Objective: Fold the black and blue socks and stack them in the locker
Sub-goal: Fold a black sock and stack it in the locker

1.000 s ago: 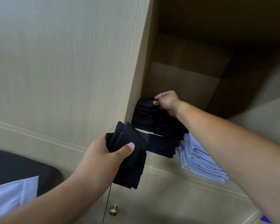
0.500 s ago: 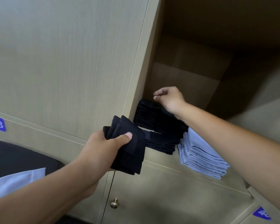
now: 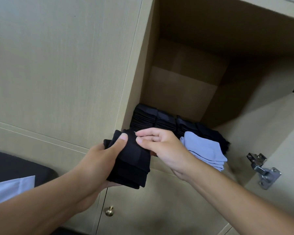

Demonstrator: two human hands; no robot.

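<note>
Right now the left hand [image 3: 98, 160] is holding a bundle of folded black socks [image 3: 132, 165] just in front of the open locker [image 3: 190, 68], its grip wrapped round the bundle with the thumb pressing across the top and the fingers curled underneath. The right hand [image 3: 161, 146] is reaching in from the right, thumb and forefinger nearly meeting in a narrow grip at the upper right edge of the bundle; whether they are actually pinching the cloth cannot be told.

Inside the locker, stacks of black socks [image 3: 153, 119] are standing side by side in a row along the floor, starting against the left wall. A pile of light blue socks [image 3: 204, 150] is lying at the front edge, just beside the right hand and against the rightmost dark stack. A brown cardboard box [image 3: 182, 92] is sitting behind the stacks.

No writing or label is showing legibly anywhere; a sliver of purple at the far left edge is too cut off to read. Two metal hinges [image 3: 263, 172] are showing on the open door [image 3: 278, 133] at the right. A brass knob [image 3: 110, 211] is sitting on the closed lower door [image 3: 159, 209]. At lower left, a white cloth [image 3: 10, 189] is lying on a dark surface [image 3: 19, 167].
</note>
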